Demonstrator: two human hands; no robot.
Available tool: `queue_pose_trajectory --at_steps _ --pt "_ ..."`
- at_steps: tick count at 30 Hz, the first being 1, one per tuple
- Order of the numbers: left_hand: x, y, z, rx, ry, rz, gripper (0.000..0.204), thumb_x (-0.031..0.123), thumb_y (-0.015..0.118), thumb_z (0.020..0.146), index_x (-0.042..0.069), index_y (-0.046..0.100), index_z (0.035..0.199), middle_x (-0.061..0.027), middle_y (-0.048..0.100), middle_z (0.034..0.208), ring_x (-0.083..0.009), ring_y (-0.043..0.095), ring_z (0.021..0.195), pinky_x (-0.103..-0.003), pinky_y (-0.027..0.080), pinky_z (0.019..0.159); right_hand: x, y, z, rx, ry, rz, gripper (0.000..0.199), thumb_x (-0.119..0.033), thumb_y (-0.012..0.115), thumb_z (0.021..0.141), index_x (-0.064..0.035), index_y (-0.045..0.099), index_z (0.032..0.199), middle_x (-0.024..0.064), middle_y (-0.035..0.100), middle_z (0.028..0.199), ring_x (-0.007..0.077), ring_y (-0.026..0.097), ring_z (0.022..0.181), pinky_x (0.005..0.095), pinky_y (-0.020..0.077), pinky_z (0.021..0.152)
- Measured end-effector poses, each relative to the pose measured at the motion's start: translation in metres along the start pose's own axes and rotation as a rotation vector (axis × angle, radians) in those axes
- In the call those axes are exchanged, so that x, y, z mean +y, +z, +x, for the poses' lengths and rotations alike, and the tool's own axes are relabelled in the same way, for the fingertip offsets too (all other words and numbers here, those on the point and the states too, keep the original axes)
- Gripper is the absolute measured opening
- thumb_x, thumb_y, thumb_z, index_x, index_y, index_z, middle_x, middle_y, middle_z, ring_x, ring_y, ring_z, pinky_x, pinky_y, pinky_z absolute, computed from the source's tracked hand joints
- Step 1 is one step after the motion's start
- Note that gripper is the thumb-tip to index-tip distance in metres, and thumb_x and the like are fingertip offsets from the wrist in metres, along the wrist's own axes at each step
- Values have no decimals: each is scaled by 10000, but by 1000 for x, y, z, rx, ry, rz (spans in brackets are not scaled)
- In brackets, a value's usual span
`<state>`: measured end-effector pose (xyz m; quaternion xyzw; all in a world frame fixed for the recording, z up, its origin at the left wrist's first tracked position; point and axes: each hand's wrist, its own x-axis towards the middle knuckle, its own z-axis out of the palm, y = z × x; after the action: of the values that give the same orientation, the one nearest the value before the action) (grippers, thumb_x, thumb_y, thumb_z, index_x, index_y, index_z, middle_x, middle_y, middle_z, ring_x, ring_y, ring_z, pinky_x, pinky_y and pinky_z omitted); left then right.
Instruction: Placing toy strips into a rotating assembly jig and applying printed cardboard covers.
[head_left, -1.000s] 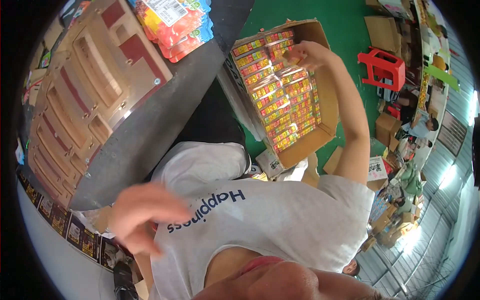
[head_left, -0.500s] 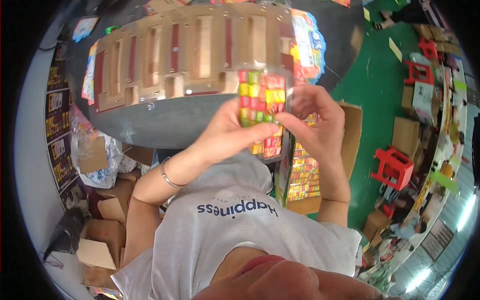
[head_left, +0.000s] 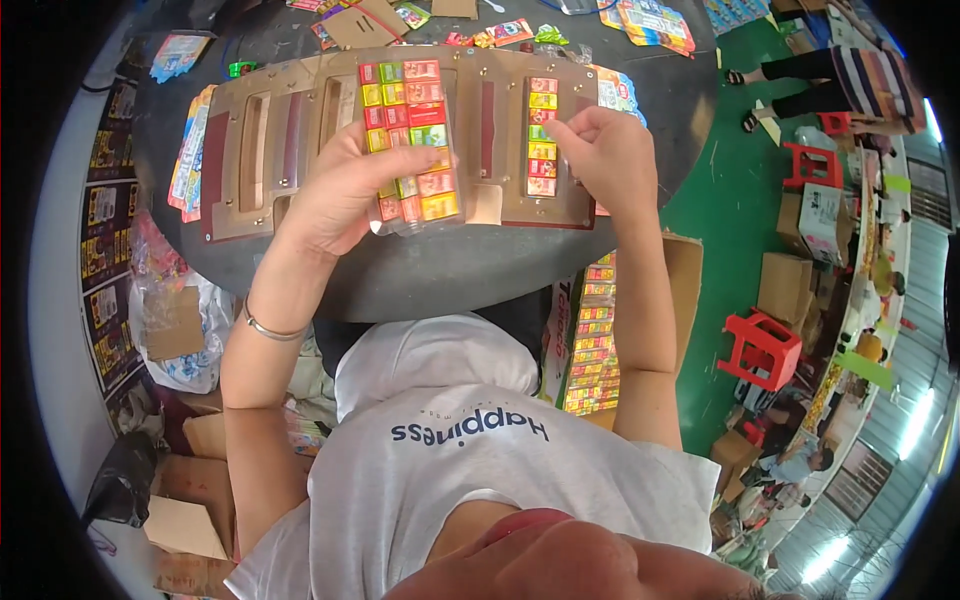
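Tray (head_left: 452, 120) of coloured packs (head_left: 422, 92), in left hand (head_left: 345, 190), row (head_left: 542, 152) in slotted board (head_left: 508, 130)

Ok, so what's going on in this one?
A person's left hand grips a clear pack of small colourful pieces above a slotted board on a dark table. The right hand has its fingertips at a row of similar pieces in the board's rightmost slot. An open carton of more such pieces sits below, by the right forearm.
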<state>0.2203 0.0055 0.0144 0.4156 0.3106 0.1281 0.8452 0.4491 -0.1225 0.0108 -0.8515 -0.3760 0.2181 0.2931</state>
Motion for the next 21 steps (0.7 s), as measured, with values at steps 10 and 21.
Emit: queue_pose_trajectory --at_steps 10,21 --pt "-8 3 0 32 77 96 316 87 761 810 23 627 1090 -56 696 929 -106 668 783 -248 552 664 -39 34 -30 -136 -57 553 214 -222 700 881 -22 672 809 -2 639 661 55 555 537 189 428 493" --pt "23 -67 -28 146 51 123 357 68 669 870 -12 551 1197 -145 670 1059 -195 688 926 -317 593 730 -58 61 0 -43 -327 -202 271 -243 659 899 4 671 789 1 619 604 85 575 533 242 441 501"
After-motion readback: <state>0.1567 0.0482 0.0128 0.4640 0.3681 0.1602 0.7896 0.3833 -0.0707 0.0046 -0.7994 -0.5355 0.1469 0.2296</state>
